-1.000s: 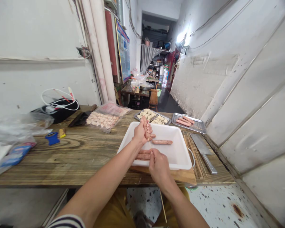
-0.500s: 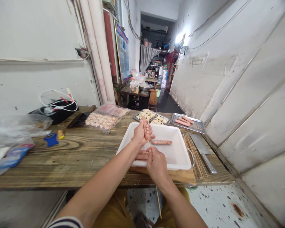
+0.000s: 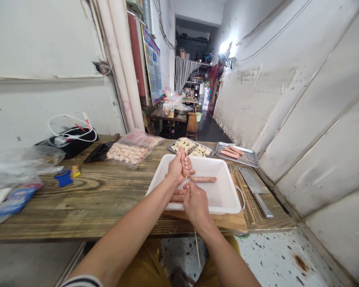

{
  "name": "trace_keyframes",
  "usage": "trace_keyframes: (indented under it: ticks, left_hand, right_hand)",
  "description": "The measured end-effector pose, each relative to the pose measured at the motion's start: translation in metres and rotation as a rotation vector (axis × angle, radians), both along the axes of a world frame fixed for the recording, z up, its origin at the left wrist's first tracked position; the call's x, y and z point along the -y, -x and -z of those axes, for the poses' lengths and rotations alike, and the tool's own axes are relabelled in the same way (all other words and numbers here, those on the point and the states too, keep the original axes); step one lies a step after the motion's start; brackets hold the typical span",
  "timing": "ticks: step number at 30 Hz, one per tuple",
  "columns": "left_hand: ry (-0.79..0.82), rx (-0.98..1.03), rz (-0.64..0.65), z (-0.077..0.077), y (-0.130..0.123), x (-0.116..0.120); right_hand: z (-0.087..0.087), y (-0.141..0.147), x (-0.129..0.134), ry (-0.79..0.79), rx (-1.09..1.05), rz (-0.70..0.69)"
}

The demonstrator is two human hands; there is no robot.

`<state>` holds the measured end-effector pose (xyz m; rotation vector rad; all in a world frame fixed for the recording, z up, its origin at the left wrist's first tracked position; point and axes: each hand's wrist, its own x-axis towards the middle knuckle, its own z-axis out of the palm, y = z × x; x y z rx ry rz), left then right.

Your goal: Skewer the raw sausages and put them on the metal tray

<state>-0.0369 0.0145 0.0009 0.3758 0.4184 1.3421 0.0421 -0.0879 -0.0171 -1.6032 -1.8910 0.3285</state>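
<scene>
Bamboo skewer [image 3: 197,247] between left hand [image 3: 178,167] and right hand [image 3: 196,208], over white tray [image 3: 224,199].

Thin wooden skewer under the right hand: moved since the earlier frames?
Yes, the thin wooden skewer has swung its lower end left against the white rectangular plastic tray.

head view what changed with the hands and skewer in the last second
The right hand moved up toward the left hand, and the lower end of the bamboo skewer swung left. The left hand and the sausage lying in the white tub stayed put.
</scene>
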Motion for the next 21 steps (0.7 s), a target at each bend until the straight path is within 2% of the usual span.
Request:
trace_keyframes:
  ticks: [10,21]
  left_hand:
    - [-0.003,0.026,0.014,0.0027,-0.0004,-0.002]
    - [-0.038,0.017,-0.016,0.0036,-0.0015,-0.0032]
  right_hand:
    - [0.0016,0.0045,-0.0035,-0.027,-0.03,0.019]
    - [-0.008,0.0071,-0.0086,0.023,0.06,0.037]
